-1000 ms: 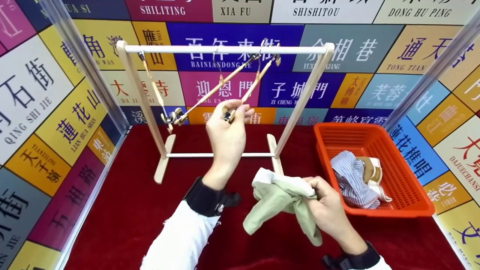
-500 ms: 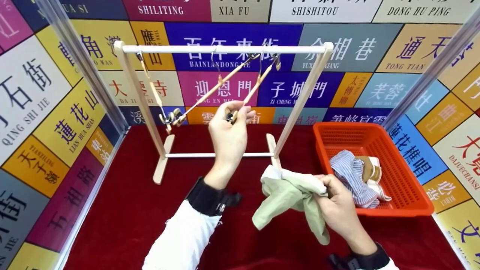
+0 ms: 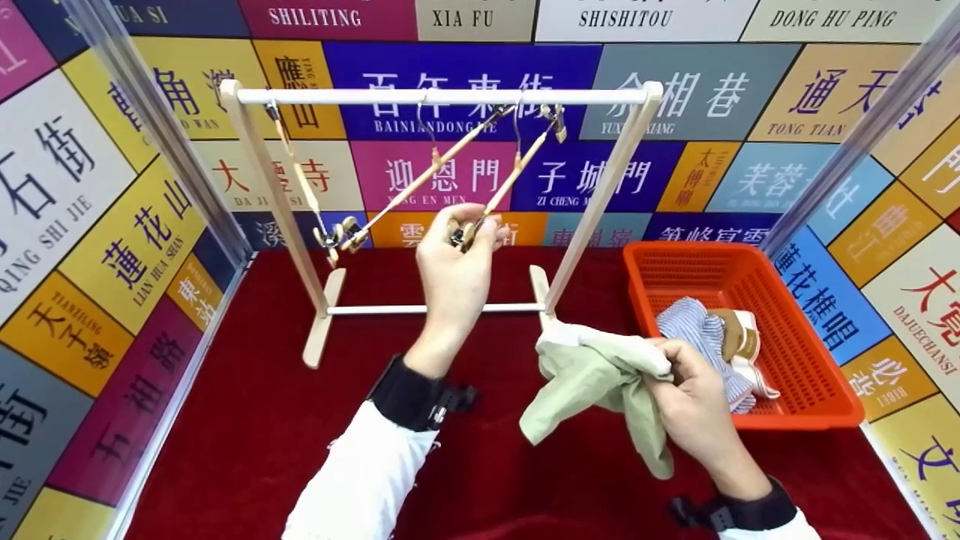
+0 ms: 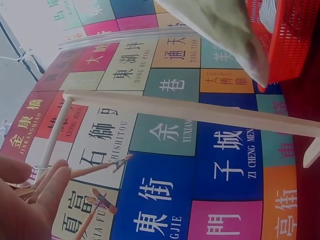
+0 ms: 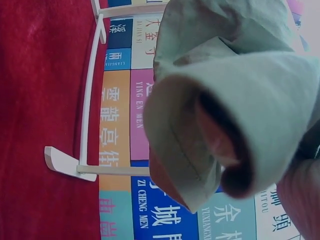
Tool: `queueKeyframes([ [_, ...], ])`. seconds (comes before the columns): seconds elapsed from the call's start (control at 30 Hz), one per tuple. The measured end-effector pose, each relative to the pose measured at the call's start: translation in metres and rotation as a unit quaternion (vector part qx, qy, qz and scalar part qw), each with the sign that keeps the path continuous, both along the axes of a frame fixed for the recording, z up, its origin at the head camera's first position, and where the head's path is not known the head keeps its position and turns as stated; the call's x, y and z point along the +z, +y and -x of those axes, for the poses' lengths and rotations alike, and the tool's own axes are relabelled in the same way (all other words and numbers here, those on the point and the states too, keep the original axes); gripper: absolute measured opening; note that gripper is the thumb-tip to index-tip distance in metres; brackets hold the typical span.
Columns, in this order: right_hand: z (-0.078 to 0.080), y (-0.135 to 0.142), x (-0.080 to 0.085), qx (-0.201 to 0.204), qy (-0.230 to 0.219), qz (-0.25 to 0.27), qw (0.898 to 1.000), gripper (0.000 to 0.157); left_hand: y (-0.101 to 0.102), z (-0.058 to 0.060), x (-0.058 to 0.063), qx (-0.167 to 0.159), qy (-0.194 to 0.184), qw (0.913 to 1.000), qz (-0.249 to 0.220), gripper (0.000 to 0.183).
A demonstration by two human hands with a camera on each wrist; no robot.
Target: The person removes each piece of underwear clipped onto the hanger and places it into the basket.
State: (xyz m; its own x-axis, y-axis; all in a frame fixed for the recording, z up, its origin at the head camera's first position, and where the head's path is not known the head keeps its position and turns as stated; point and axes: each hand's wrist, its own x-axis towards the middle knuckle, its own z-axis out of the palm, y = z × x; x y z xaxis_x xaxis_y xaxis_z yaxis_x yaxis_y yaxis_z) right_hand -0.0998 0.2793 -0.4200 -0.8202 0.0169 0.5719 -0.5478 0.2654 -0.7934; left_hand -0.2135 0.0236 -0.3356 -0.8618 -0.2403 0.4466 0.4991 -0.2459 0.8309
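My left hand (image 3: 454,266) grips the lower end of the rightmost wooden clip hanger (image 3: 519,169), which slants down from the rack's top rail. Metal clips show between finger and thumb. In the left wrist view, the hanger's far clip (image 4: 120,162) pokes out beyond my fingers. My right hand (image 3: 697,405) pinches small pale green pants (image 3: 592,375) by their white-edged top, and the two legs dangle over the red cloth. Seen from the right wrist, the pants (image 5: 235,90) fill much of the view and hide most of my fingers.
Two more clip hangers (image 3: 435,165) hang tilted on the wooden rack (image 3: 262,180), left of the held one. At right stands a red basket (image 3: 817,360) holding a blue-striped garment (image 3: 694,330) and a brown-and-white cloth (image 3: 741,337). Printed panels line the back and sides.
My right hand has moved to the right with the pants, closer to the basket. My left hand keeps its grip on the hanger, nearly unmoved.
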Motion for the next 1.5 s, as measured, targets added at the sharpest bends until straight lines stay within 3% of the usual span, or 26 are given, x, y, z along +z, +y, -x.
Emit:
queueKeyframes([
  [0.3, 0.004, 0.004, 0.002, 0.034, 0.011, 0.038, 0.999, 0.014, -0.006, 0.002, -0.010, 0.001, 0.005, 0.9999, -0.014, 0.014],
  [0.5, 0.004, 0.008, 0.006, -0.027, 0.001, -0.015, 1.000, 0.014, -0.011, 0.002, -0.019, 0.006, -0.008, 0.9996, -0.025, 0.017],
  [0.7, 0.006, 0.016, 0.009, -0.019, 0.018, 0.004, 1.000, 0.016, -0.016, -0.001, -0.037, -0.002, -0.004, 1.0000, -0.002, 0.027],
  [0.9, 0.006, 0.024, 0.011, -0.026, 0.029, 0.016, 0.999, 0.015, -0.026, -0.006, -0.056, 0.012, -0.030, 0.9988, 0.038, 0.031],
  [1.03, 0.010, 0.031, 0.014, -0.035, 0.034, 0.021, 0.999, 0.014, -0.034, -0.009, -0.067, 0.010, -0.039, 0.9985, 0.038, 0.031],
  [1.3, 0.025, 0.057, 0.027, -0.146, 0.016, -0.043, 0.988, 0.013, -0.052, -0.018, -0.087, 0.019, -0.049, 0.9955, 0.079, 0.028],
  [1.5, 0.038, 0.083, 0.033, -0.190, -0.004, -0.037, 0.981, 0.012, -0.066, -0.022, -0.101, 0.028, -0.056, 0.9928, 0.103, 0.026],
])
